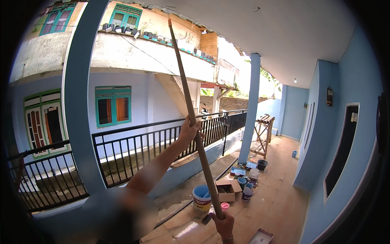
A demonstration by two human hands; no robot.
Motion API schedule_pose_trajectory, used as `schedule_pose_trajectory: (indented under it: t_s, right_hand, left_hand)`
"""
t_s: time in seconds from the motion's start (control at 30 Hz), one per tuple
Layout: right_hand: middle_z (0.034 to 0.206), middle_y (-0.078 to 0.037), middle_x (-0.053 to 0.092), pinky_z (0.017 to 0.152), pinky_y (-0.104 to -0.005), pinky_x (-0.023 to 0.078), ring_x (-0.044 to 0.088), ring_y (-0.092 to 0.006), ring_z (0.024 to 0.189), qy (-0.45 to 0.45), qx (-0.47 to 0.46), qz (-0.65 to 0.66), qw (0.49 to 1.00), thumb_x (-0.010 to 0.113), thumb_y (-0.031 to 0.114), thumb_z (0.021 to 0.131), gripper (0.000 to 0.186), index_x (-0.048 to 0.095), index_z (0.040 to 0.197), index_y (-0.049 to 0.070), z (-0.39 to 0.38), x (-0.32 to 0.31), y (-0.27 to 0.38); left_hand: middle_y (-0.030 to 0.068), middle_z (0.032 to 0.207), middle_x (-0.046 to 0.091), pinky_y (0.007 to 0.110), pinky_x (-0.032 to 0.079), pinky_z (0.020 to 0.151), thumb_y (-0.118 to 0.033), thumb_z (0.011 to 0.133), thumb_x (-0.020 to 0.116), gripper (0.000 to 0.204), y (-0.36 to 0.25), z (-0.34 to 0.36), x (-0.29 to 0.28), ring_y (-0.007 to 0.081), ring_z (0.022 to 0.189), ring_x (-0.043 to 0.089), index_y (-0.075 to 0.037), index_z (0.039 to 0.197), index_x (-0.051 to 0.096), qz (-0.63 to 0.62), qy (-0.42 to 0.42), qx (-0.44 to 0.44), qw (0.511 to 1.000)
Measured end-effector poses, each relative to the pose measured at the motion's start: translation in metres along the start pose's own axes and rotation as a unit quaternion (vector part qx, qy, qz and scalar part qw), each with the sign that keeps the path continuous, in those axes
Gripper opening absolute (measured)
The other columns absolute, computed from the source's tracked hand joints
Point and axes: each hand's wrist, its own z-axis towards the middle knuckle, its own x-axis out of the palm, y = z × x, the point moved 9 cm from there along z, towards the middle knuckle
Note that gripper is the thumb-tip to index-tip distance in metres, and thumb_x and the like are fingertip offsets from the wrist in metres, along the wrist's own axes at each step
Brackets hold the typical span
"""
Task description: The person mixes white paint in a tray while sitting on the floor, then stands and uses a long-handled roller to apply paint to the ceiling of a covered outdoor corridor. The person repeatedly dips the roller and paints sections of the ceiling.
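At the left of the frame, a blue pillar (81, 93) stands beside a black railing (138, 127). Near the centre, your left hand (189, 129) has its fingers wrapped round a long wooden pole (185, 83), partway along its length. The pole slants from the upper centre of the frame, where an orange piece (170, 23) caps it near the ceiling's edge, down to the lower centre. Left of the pole's lower stretch, a blue-and-white bucket (201, 204) carries large printed lettering on a coloured band. Your right hand (224, 225) clasps the pole's bottom end, its fingers closed on the wood. Just right of the pole sits an open cardboard box (226, 197); beyond it, a small tub (246, 195) bears a dark label with pale lettering. Further right, a black bucket (262, 164) stands on the tiled floor (280, 195).
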Motion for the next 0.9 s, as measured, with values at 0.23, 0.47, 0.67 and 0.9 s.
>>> schedule_pose_trajectory:
  t_s: [0.23, 0.47, 0.67, 0.9]
  right_hand:
    - [0.058, -0.012, 0.063, 0.054, -0.0404, 0.050, 0.067, -0.0261, 0.055, -0.035, 0.242, -0.150, 0.958, 0.087, 0.043, 0.075, 0.043, 0.070, 0.071, 0.004, -0.341, -0.064, -0.156]
    - [0.067, -0.020, 0.067, 0.055, -0.0431, 0.050, 0.069, -0.0358, 0.062, -0.060, 0.550, -0.312, 0.772, 0.081, 0.019, 0.076, 0.023, 0.070, 0.071, -0.001, -0.848, -0.194, -0.120]
    - [0.058, -0.016, 0.063, 0.051, -0.0423, 0.051, 0.064, -0.0302, 0.049, -0.026, 0.702, -0.334, 0.628, 0.080, 0.021, 0.081, 0.025, 0.068, 0.070, 0.002, -1.112, -0.191, 0.090]
    - [0.064, -0.017, 0.064, 0.056, -0.0425, 0.051, 0.065, -0.0300, 0.057, -0.018, 0.820, -0.210, 0.533, 0.077, 0.022, 0.083, 0.024, 0.068, 0.075, 0.001, -1.128, -0.125, 0.160]
  left_hand:
    - [0.0079, 0.091, 0.058, 0.038, 0.062, 0.071, -0.034, 0.104, 0.060, 0.033, 0.097, -0.189, 0.069, 0.0203, 0.080, 0.068, -0.003, 0.109, 0.048, -0.036, 0.067, -0.157, 0.985]
    - [0.0032, 0.074, 0.055, 0.038, 0.058, 0.071, -0.025, 0.100, 0.065, 0.025, 0.200, -0.635, 0.194, 0.0158, 0.067, 0.059, -0.007, 0.087, 0.052, -0.155, 0.237, -0.451, 0.847]
    - [0.0093, 0.074, 0.059, 0.040, 0.058, 0.064, -0.014, 0.098, 0.062, 0.018, 0.219, -0.954, 0.205, 0.0231, 0.065, 0.063, -0.001, 0.088, 0.056, -0.095, 0.324, -0.675, 0.656]
    - [0.0118, 0.069, 0.058, 0.043, 0.057, 0.055, -0.011, 0.095, 0.063, 0.020, 0.232, -1.158, 0.123, 0.0269, 0.059, 0.063, 0.001, 0.080, 0.056, 0.032, 0.341, -0.793, 0.504]
